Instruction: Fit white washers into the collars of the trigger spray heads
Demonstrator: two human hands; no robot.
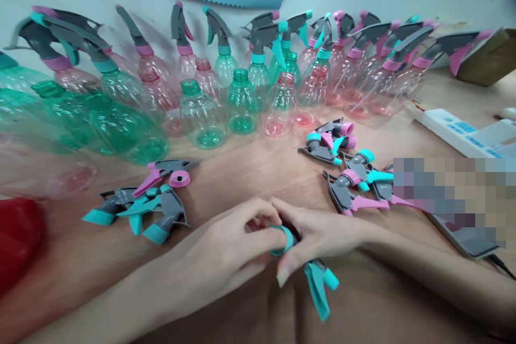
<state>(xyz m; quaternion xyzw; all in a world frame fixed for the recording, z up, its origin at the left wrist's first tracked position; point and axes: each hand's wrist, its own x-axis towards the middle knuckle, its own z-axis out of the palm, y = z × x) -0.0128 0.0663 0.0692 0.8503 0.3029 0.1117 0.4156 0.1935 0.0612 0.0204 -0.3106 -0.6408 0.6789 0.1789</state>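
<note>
Both the left hand (236,244) and right hand (318,231) grip a teal-and-grey sprayer (316,279) (its trigger hangs down).

This looks like a small assembly workspace: a wooden desk (258,166) carries rows of alike green and pink bottles (242,102) from ten to one o'clock, with loose spray heads (165,209) in piles at eight and three.
</note>
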